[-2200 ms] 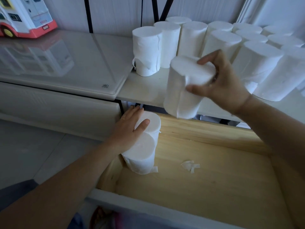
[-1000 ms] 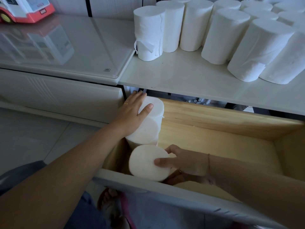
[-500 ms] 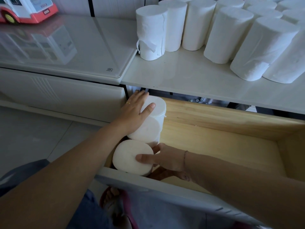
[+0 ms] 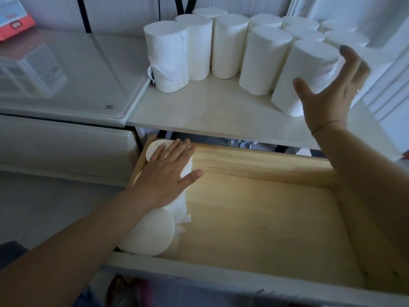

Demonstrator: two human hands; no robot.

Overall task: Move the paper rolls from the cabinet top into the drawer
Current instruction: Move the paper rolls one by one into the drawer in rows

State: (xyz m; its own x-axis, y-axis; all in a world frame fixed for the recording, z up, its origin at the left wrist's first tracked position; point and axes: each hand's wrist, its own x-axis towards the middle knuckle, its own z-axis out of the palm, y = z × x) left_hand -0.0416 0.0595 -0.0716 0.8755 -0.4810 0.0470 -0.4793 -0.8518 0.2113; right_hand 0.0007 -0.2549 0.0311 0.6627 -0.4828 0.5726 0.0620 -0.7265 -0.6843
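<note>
Several white paper rolls (image 4: pixel 199 45) stand upright on the white cabinet top (image 4: pixel 212 111). The wooden drawer (image 4: pixel 265 213) below is pulled out. Rolls stand along its left wall; the front roll (image 4: pixel 150 233) sits by the front panel. My left hand (image 4: pixel 166 173) lies flat, fingers spread, on the rolls at the back left of the drawer. My right hand (image 4: pixel 327 89) is raised at the cabinet top, fingers apart, right at the nearest roll (image 4: pixel 303 72). I cannot tell whether it touches that roll.
A glossy white cabinet surface (image 4: pixel 66 69) lies to the left, with a red and white box (image 4: pixel 13 23) at its far corner. The drawer's white front panel (image 4: pixel 221 282) is nearest me. Loose paper (image 4: pixel 183 218) sticks out beside the drawer rolls.
My right hand let go of the roll it set at the drawer's front left and rose to the rolls on the cabinet top. My left hand stayed on the drawer rolls.
</note>
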